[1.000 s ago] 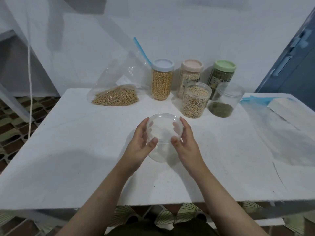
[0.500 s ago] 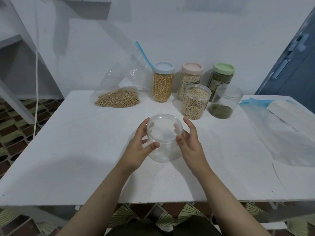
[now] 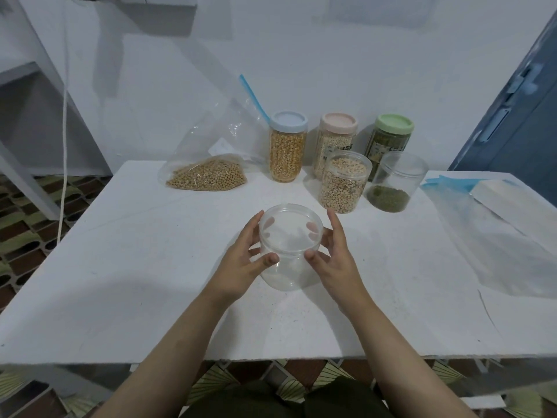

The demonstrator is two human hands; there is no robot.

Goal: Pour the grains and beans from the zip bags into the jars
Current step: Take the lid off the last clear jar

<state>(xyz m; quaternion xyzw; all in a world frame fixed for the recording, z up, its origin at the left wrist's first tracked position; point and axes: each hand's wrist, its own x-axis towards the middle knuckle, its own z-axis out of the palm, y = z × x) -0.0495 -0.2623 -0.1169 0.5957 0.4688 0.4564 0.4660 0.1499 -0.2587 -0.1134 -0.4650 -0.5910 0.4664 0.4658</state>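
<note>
- At the far left of your white table [image 3: 126, 267] lies a clear zip bag of tan beans [image 3: 208, 173], its blue strip propped against the wall.
- Your left hand [image 3: 241, 263] curls around the empty clear plastic jar [image 3: 289, 245], thumb on its near side, fingers behind.
- The jar stands at the table's middle.
- Your right hand [image 3: 337, 260] grips its other side likewise.
- Behind stand three lidded jars and two open ones.
- An empty clear bag [image 3: 494, 236] lies flat on the right.
</note>
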